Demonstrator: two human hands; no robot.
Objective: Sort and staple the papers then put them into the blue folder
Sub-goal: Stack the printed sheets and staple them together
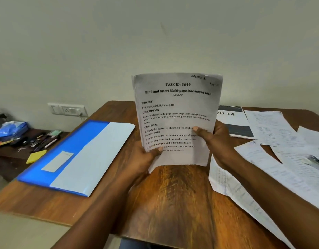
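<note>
While both the left hand (146, 157) and right hand (215, 139) gripped the upright task sheet (176, 112), sorting seemingly hadn't begun; loose papers (273, 159) at three o'clock needed gathering next.

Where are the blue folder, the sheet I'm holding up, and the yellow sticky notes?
blue folder (47, 169): head view, on its blue cover near the label.
held sheet (176, 108): head view, on the printed middle of the page.
yellow sticky notes (36, 156): head view, on the pad's top face.
</note>
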